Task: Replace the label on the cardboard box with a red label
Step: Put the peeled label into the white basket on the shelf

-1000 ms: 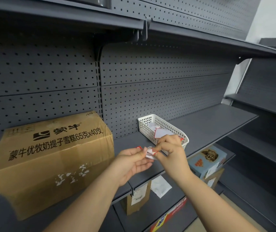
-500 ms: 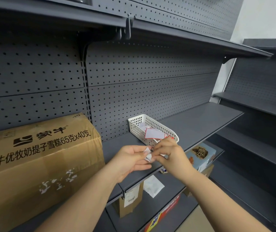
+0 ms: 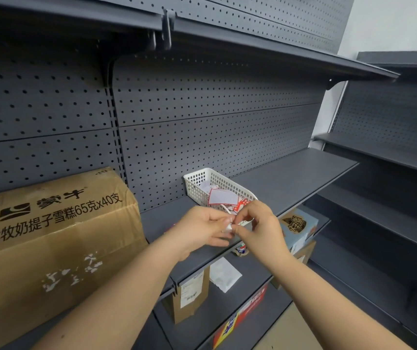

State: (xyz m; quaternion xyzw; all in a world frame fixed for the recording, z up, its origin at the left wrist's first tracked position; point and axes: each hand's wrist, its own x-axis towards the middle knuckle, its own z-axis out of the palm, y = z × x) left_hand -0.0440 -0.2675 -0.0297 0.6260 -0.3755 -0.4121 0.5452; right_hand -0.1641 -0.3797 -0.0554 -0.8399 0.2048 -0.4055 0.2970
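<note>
A large brown cardboard box [image 3: 50, 238] with black print stands at the left of the grey shelf [image 3: 291, 183]. White torn label scraps [image 3: 73, 271] cling to its front face. My left hand [image 3: 200, 231] and my right hand [image 3: 258, 228] meet in front of the shelf edge, both pinching a small white-and-red label [image 3: 229, 227] between fingertips. Most of that label is hidden by my fingers. Behind my hands sits a white mesh basket [image 3: 197, 183] with red-bordered labels [image 3: 224, 197] inside.
A perforated grey back panel [image 3: 215, 142] rises behind the shelf, with another shelf overhead [image 3: 253, 44]. Below are a small brown box [image 3: 189, 296], a white packet [image 3: 225, 274], a blue carton [image 3: 298, 226] and a red package [image 3: 240, 314]. More grey shelving [image 3: 392, 152] stands at the right.
The view has swung right, so the cardboard box sits further left and is partly cut off. My hands stay together working the small label, now a little lower against the basket.
</note>
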